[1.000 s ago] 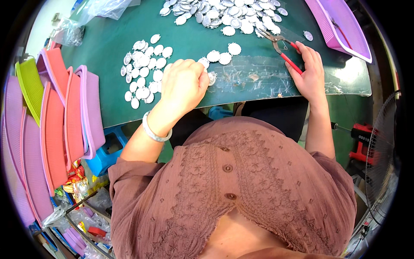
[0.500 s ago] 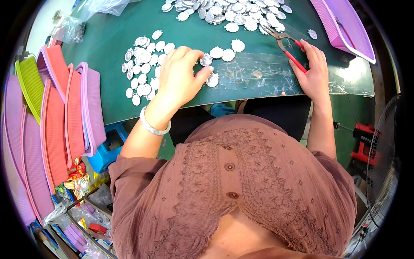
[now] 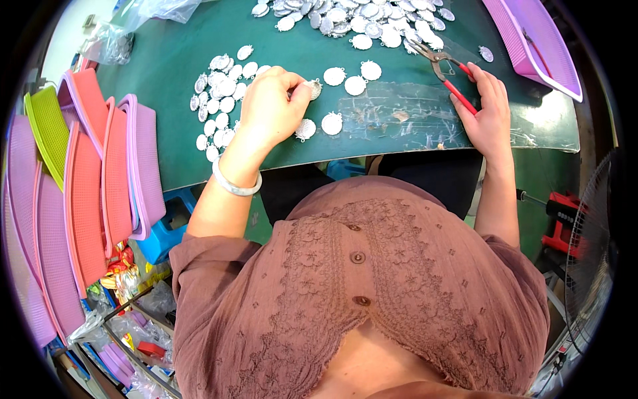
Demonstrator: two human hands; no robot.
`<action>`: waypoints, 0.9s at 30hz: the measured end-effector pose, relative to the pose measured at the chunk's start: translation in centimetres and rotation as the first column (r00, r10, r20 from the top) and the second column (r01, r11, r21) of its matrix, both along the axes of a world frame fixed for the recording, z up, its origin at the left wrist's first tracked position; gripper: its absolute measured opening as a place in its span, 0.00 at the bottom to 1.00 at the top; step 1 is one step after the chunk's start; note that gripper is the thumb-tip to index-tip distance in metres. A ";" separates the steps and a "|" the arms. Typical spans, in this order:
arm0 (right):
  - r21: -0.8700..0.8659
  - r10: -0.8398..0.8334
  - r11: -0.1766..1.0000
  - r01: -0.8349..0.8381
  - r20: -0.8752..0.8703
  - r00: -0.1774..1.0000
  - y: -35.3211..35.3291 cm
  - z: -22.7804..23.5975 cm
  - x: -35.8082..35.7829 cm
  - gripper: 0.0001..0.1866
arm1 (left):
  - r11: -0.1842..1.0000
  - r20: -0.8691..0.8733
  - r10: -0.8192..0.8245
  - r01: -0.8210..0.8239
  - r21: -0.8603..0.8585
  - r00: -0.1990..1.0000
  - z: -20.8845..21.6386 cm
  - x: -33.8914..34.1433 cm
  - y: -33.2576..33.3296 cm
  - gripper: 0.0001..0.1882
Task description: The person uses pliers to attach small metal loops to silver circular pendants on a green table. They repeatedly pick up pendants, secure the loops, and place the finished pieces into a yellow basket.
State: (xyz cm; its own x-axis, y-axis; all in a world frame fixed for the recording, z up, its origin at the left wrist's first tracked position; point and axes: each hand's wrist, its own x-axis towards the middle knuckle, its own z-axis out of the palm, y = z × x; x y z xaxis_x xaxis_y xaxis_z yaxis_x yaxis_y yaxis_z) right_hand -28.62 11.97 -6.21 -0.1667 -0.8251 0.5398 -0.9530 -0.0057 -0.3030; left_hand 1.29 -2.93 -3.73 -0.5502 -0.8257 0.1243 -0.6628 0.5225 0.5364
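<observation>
Pliers (image 3: 436, 58) in the right hand (image 3: 485, 110), fingers curled loosely round the red handles, tips pointing at the big heap (image 3: 365, 26) just beyond! Well left of the pliers, the left hand (image 3: 271, 106) has thumb and forefinger pinched together on one pale disc (image 3: 314, 88), its knuckles blocking the edge of the small heap (image 3: 222, 86) farther left. Five loose discs (image 3: 355, 85) sit left of the pliers, near that hand, and a scuffed patch (image 3: 399, 120) lies just left of the handles. Right of the pliers, a lone disc (image 3: 486, 53), then the purple basket (image 3: 510, 46) with a red-handled tool (image 3: 539, 53) inside. Far left of the pliers, stacked baskets (image 3: 149, 169) crowd the table (image 3: 193, 166), a blue stool (image 3: 163, 239) and bright wrappers (image 3: 124, 276) below, any print too small to read.
</observation>
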 end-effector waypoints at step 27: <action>0.012 0.001 1.000 -0.001 0.013 1.000 0.0 0.0 0.0 0.29 | 0.984 0.044 -0.149 0.152 -0.088 0.988 -0.3 -0.2 -1.2 0.19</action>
State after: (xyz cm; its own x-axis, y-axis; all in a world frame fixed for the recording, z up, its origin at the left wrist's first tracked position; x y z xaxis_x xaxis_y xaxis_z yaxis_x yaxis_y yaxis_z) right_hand -28.65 11.94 -6.19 -0.1724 -0.8317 0.5277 -0.9490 -0.0033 -0.3152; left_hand 1.07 -4.11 -4.01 -0.6731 -0.7192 0.1723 -0.5914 0.6633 0.4585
